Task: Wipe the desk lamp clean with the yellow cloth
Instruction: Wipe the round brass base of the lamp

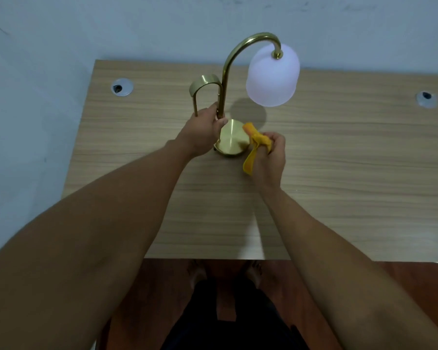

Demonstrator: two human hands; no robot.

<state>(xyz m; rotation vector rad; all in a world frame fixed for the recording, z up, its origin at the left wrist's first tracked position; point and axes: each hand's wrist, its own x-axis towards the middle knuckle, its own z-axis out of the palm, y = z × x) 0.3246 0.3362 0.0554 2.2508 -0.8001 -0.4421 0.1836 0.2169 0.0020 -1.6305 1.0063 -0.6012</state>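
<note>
- No brand, label or lettering can be read anywhere on the lamp, the cloth or the table.
- The brass gooseneck desk lamp [224, 79] stands upright on the pale wood-grain tabletop [339, 160], towards its far side and near the blue-grey wall [61, 34].
- Its polished gold stem rises from just beyond the left hand, curves over to the right and ends in a small brass collar.
- From that collar hangs a frosted white bell-shaped shade [272, 74], its mouth facing down, up and beyond the right hand; a round shadow lies on the wood beneath it.
- A flat brass loop handle [204, 84] arches off the stem to the left, above the left hand.
- The round brass lamp base [232, 141] sits flat on the table between the two hands, shiny, with a soft reflection across it.
- The left hand [202, 135] is closed around the lower stem just above the base, thumb and fingers wrapped about it.
- The right hand [271, 157] is closed on the bunched yellow-orange cloth [254, 145], just right of the base.
- One end of the cloth pokes up towards the base's right rim, touching or nearly touching it; the other end hangs down from the hand, on its left side.
- Two grey round cable grommets [122, 87] are set in the tabletop, one far left of the left hand, one far right of the right hand.
</note>
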